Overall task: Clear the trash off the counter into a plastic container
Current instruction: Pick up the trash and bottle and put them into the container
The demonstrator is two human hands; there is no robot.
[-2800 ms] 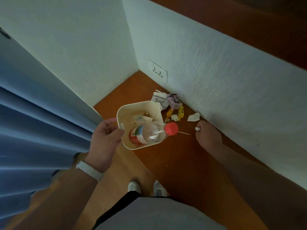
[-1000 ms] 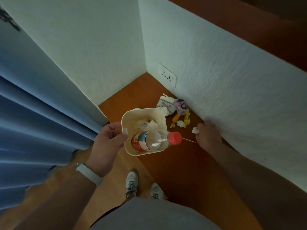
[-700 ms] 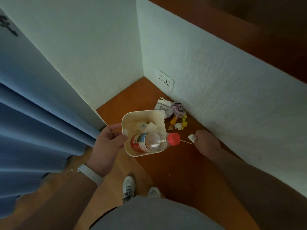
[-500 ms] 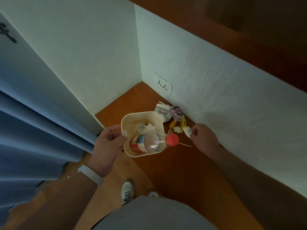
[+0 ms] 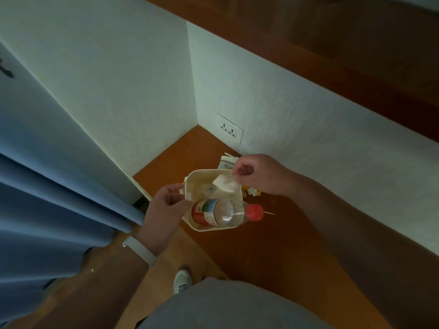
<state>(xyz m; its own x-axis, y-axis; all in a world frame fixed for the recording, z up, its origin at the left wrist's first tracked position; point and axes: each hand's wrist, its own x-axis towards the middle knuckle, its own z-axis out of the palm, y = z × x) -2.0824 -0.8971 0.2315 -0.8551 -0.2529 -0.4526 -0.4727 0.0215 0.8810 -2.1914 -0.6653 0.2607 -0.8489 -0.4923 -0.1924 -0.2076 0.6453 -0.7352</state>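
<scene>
while the left hand [image 5: 166, 207] grips the cream plastic container [image 5: 202, 184] by its rim, the right hand [image 5: 256, 174] pinches a crumpled tissue [image 5: 225, 184] over the opening. best to let go only above the free space behind the plastic bottle [image 5: 221, 212].

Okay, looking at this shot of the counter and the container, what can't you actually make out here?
Head view only:
- Leftover wrappers on the orange-brown counter: the right hand covers most; only small yellow and white scraps show.
- Bottom of the cream plastic container: hidden by the clear bottle with a red cap and the white crumpled tissue.
- Bottle label text: too small.
- Thin stick: its near end is behind the cap.
</scene>
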